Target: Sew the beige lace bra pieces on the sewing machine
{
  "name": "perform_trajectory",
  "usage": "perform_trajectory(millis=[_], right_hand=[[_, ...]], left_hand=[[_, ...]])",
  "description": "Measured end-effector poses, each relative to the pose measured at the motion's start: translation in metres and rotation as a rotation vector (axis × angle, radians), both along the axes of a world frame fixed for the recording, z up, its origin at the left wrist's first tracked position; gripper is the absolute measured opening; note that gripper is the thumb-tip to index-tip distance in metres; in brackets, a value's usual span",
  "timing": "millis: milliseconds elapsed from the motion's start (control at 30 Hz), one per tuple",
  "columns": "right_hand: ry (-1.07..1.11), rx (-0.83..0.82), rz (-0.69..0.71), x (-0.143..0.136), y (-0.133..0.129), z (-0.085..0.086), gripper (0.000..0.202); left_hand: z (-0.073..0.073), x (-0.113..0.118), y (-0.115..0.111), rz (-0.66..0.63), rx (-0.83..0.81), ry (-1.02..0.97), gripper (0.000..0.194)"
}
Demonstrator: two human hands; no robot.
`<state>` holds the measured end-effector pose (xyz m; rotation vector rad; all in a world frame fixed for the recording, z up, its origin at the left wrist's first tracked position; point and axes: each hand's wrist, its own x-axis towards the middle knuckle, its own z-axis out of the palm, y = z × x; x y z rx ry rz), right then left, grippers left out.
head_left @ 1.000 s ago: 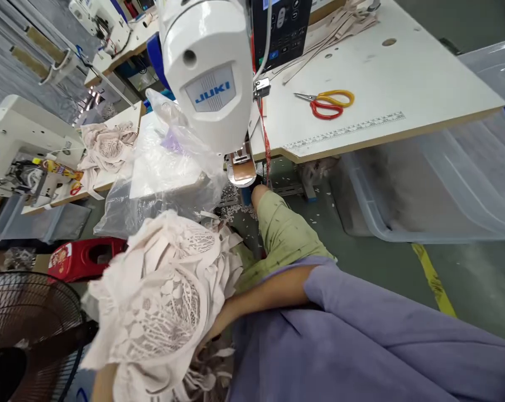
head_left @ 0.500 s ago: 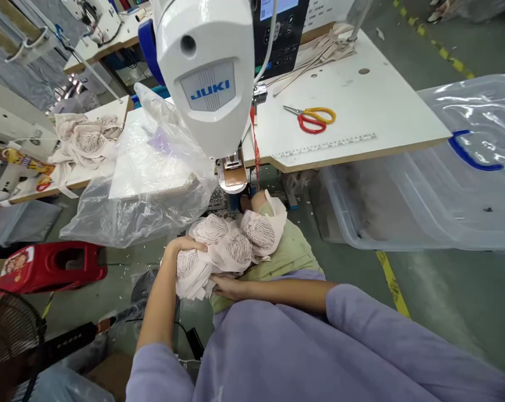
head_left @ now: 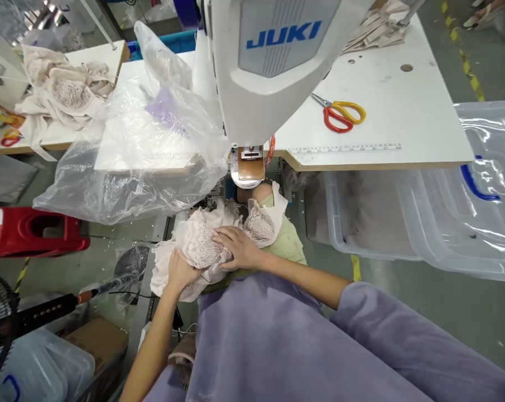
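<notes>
Both hands rest on a bundle of pale lace fabric (head_left: pixel 202 245) lying on the person's lap, directly below the sewing machine (head_left: pixel 277 61).

Right hand (head_left: pixel 237 248): fingers spread and laid flat on top of the bundle, palm down, pressing rather than gripping. Left hand (head_left: pixel 180 272): fingers curled onto the bundle's near-left edge; whether they close around the fabric cannot be told, as the fabric hides the fingertips.

The bundle spans from the left hand to the knee just under the machine's needle plate (head_left: pixel 248 167). The table (head_left: pixel 403 117) edge runs right of the machine, above the lap, leaving an open gap between edge and bundle.

On the table, right of the machine, lie scissors (head_left: pixel 340 113). Left of the machine, a clear plastic bag (head_left: pixel 130 151) drapes over the table edge, hanging near the bundle. Right of the machine and below the table edge stands a clear plastic bin (head_left: pixel 423 218).
</notes>
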<state>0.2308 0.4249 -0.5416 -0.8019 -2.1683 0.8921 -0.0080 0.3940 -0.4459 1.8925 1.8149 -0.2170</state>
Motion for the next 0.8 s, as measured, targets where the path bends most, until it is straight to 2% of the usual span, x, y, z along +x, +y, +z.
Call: perform_trajectory(millis=[100,167,267,367,467,600,667,700,733,800], right_hand=[[-0.024,-0.054,-0.061,-0.006,-0.004,-0.009,0.091],[-0.023,-0.084,-0.079,-0.003,-0.003,-0.011,0.083],[0.052,-0.104,-0.076,0.008,-0.005,-0.013,0.064],[0.146,-0.094,-0.085,0.021,-0.016,-0.014,0.041],[0.152,-0.045,-0.101,0.026,-0.025,-0.012,0.012],[0.116,0.030,-0.067,0.027,-0.021,0.000,0.013],[0.092,0.010,-0.011,0.031,-0.016,0.011,0.012],[0.077,-0.007,0.004,0.034,-0.014,0.018,0.012],[0.073,-0.037,0.019,0.038,-0.012,0.026,0.012],[0.108,-0.123,0.020,0.047,-0.008,0.046,0.014]], left_hand=[[-0.023,-0.002,0.009,-0.029,0.049,0.018,0.063],[-0.025,-0.004,0.023,-0.045,0.039,0.000,0.060],[-0.011,-0.007,0.033,-0.095,0.025,-0.027,0.067],[0.008,-0.012,0.022,-0.150,0.027,-0.040,0.067],[0.019,-0.016,0.008,-0.159,0.112,-0.019,0.064],[0.023,-0.005,0.003,-0.113,0.508,0.032,0.058],[0.022,0.013,0.003,-0.180,0.643,-0.084,0.058],[0.020,0.023,0.004,-0.239,0.650,-0.208,0.059],[0.018,0.035,0.005,-0.229,0.620,-0.335,0.058],[0.013,0.058,0.009,-0.182,0.422,-0.538,0.045]])
